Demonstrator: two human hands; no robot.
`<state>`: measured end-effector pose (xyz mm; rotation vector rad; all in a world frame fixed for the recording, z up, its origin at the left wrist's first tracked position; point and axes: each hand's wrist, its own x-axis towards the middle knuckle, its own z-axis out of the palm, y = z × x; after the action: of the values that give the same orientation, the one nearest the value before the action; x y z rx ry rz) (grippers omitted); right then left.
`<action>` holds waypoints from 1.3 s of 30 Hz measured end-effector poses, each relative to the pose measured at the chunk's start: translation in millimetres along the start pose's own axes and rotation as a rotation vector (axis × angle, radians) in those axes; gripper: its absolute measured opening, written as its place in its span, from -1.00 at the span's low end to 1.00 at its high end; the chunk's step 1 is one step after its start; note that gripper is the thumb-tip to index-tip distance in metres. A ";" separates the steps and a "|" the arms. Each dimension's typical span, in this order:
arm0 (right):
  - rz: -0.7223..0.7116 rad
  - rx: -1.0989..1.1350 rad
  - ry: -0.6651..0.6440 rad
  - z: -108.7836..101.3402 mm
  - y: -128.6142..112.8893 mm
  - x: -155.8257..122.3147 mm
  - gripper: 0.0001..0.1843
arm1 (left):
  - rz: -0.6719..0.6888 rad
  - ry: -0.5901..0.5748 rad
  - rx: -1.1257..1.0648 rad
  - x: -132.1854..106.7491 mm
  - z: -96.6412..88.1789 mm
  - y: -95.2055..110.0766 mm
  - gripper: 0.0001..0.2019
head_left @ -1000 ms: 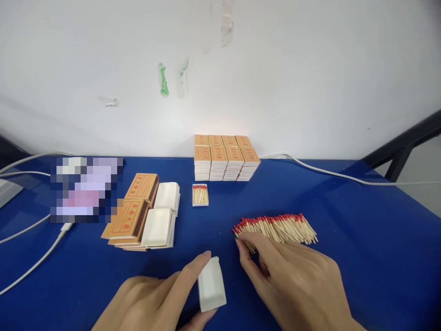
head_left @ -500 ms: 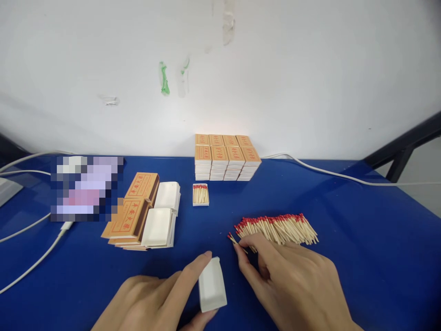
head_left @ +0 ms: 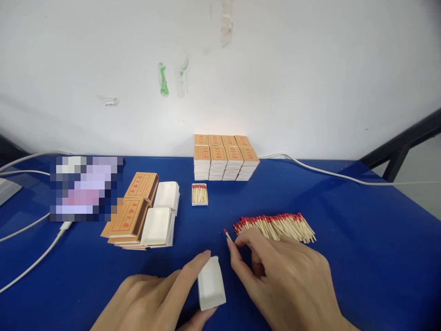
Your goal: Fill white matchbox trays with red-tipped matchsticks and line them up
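Observation:
My left hand grips an empty white matchbox tray by its two ends, index finger at the far end and thumb at the near end. The tray's open side faces up. My right hand is closed, with thumb and index finger drawn together at a red-tipped match; the match's lower end is hidden by the thumb. Just beyond those fingers lies a wide heap of matches, heads pointing away from me, its near edge partly covered by the hand.
A match-filled tray sits in front of stacked matchboxes by the wall. To the left are orange matchbox sleeves and white trays in piles. Farther left lies a blurred-out object with white cables.
My right hand has shifted slightly left, and a single match now stands apart from the heap at its thumb. My left hand keeps the tray in place.

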<state>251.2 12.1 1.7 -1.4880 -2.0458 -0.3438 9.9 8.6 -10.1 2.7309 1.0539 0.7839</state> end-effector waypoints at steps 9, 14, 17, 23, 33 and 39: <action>0.032 -0.038 -0.059 0.8 1.9 -1.5 -0.65 | 0.004 0.004 0.019 -0.7 -0.3 0.4 -0.57; 0.031 -0.048 -0.075 0.7 0.2 -0.5 -0.68 | 0.004 0.010 0.012 -0.2 -0.3 0.2 -0.58; 0.024 -0.033 -0.088 2.0 -1.7 -0.1 -0.70 | 0.009 0.006 0.017 -0.6 0.0 1.2 -0.57; 0.008 -0.040 -0.052 6.5 -6.5 -1.7 -0.69 | 0.006 -0.001 0.024 -1.2 0.3 2.1 -0.56; 0.000 0.012 -0.041 8.5 -9.5 -1.5 -0.66 | 0.019 -0.003 0.021 2.1 1.4 2.0 -0.57; 0.014 0.014 -0.022 0.8 -0.6 0.4 -0.66 | 0.022 0.002 0.031 0.7 1.0 2.7 -0.56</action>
<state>250.4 12.6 1.4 -1.5034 -2.0501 -0.3082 12.5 7.1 -9.8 2.7730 1.0473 0.7800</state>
